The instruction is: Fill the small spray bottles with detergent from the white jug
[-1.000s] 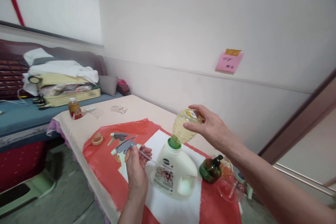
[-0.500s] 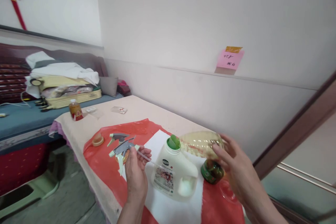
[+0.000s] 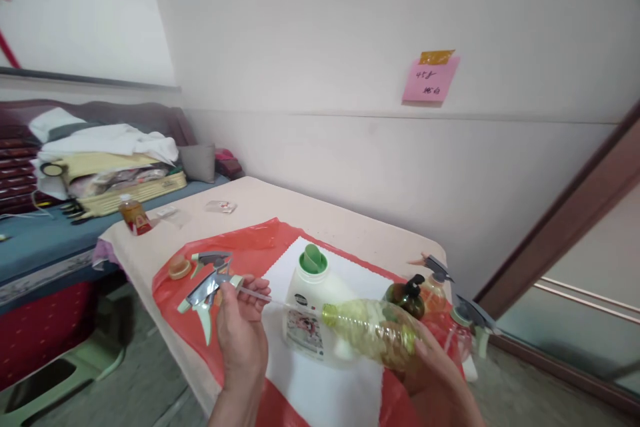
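Observation:
My left hand [image 3: 241, 333] is closed around the neck of a grey-and-pale-green trigger spray head [image 3: 209, 290], its thin clear tube [image 3: 256, 294] pointing right. In my right hand [image 3: 434, 370] lies a clear yellow-green plastic bottle [image 3: 373, 328], on its side with the open mouth facing left. The tube's tip is close to that mouth; I cannot tell whether it is inside. Behind the bottle stands a white jug [image 3: 299, 300] with a green spout insert [image 3: 313, 259], on a white sheet [image 3: 345, 397]. Part of the jug is hidden by the bottle.
A red plastic sheet [image 3: 260, 235] covers part of the table [image 3: 295, 201]. Another spray head [image 3: 213, 258] and a round cap [image 3: 179, 268] lie left. A dark pump bottle [image 3: 411, 297] and spray bottles [image 3: 463, 330] stand right. A drink bottle [image 3: 134, 215] stands far left.
My right hand has brought the bottle down and left, from beside the jug's spout to in front of the jug. The tube and bottle mouth are closer together. The view has shifted right.

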`<state>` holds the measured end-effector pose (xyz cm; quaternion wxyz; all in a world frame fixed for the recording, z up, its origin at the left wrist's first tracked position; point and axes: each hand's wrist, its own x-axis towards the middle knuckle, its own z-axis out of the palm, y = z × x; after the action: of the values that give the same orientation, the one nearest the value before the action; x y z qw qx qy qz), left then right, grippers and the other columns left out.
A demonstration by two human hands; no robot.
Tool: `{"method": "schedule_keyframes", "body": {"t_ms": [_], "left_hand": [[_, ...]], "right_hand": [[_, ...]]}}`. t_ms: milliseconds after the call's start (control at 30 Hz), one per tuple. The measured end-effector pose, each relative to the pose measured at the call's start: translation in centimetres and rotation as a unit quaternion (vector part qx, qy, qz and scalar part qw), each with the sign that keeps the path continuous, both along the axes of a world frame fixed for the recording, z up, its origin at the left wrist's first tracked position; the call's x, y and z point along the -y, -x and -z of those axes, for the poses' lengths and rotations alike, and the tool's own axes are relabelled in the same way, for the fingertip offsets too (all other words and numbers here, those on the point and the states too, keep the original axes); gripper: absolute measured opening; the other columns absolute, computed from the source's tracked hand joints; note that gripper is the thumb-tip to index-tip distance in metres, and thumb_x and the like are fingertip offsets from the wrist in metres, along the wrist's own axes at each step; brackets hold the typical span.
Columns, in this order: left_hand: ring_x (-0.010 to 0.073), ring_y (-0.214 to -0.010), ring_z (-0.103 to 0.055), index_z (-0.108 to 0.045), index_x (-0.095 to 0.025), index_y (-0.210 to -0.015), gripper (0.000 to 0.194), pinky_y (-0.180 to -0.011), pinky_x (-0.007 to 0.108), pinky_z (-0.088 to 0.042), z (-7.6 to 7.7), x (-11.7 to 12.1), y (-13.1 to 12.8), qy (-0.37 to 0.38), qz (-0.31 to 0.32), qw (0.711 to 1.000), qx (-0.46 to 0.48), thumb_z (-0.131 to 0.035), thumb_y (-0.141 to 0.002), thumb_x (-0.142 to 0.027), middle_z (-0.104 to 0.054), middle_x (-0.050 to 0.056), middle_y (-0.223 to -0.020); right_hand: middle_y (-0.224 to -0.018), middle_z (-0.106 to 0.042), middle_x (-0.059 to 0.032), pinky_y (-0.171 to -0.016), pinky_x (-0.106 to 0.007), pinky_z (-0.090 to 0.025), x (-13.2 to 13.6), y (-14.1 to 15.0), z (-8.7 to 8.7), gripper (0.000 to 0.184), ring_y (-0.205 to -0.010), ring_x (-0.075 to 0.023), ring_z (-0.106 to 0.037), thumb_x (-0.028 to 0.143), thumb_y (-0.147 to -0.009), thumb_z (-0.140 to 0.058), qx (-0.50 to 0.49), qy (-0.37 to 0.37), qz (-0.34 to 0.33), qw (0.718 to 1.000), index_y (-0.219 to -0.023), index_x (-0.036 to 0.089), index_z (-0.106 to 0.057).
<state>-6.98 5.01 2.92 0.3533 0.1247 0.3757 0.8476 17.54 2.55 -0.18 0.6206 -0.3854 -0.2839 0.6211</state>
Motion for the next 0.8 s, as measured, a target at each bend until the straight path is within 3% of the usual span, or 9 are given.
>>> {"method": "schedule_keyframes", "body": {"t_ms": [200, 433, 600, 800], "left_hand": [[0.0165, -0.07, -0.065, -0.067, -0.015, -0.084, 0.043, -0.066, 0.028, -0.05, 0.1, 0.5, -1.2, -0.005, 0.003, 0.999, -0.053, -0.06, -0.083, -0.058, -0.07, 0.006, -0.075], [0.0217, -0.083, -0.069, -0.07, -0.015, -0.089, 0.046, -0.081, 0.035, -0.053, 0.3, 2.2, -5.3, -0.026, 0.072, 0.996, -0.035, -0.063, -0.08, -0.06, -0.074, 0.01, -0.089], [0.029, -0.099, -0.068, -0.072, -0.016, -0.096, 0.048, -0.09, 0.041, -0.051, 0.5, 3.9, -8.1, 0.021, 0.146, 0.988, -0.042, -0.06, -0.081, -0.06, -0.074, 0.014, -0.103], [0.0323, -0.099, -0.068, -0.074, -0.014, -0.093, 0.054, -0.087, 0.044, -0.054, 0.2, 4.3, -8.5, 0.059, 0.166, 0.984, -0.017, -0.061, -0.078, -0.064, -0.075, 0.015, -0.101]], "right_hand": [[-0.114, -0.068, -0.0109, -0.079, -0.043, -0.051, 0.8, -0.5, 0.1, 0.051, -0.098, -0.0293, -0.064, 0.048, -0.072, -0.072, -0.004, 0.003, -0.014, 1.0, -0.117, 0.026, -0.065], [-0.111, -0.067, -0.0061, -0.084, -0.04, -0.052, 3.0, 2.7, -0.1, 0.067, -0.103, -0.0278, -0.063, 0.043, -0.055, -0.087, -0.015, -0.005, 0.014, 1.0, -0.115, 0.028, -0.06], [-0.117, -0.065, -0.0048, -0.086, -0.043, -0.05, 3.8, 3.9, 1.0, 0.076, -0.107, -0.0298, -0.062, 0.051, -0.05, -0.088, -0.06, -0.046, 0.0, 0.997, -0.117, 0.035, -0.055], [-0.114, -0.066, -0.0057, -0.089, -0.046, -0.049, 3.9, 4.0, 0.8, 0.075, -0.105, -0.0303, -0.062, 0.048, -0.051, -0.089, -0.078, -0.065, -0.004, 0.995, -0.116, 0.034, -0.054]]}}
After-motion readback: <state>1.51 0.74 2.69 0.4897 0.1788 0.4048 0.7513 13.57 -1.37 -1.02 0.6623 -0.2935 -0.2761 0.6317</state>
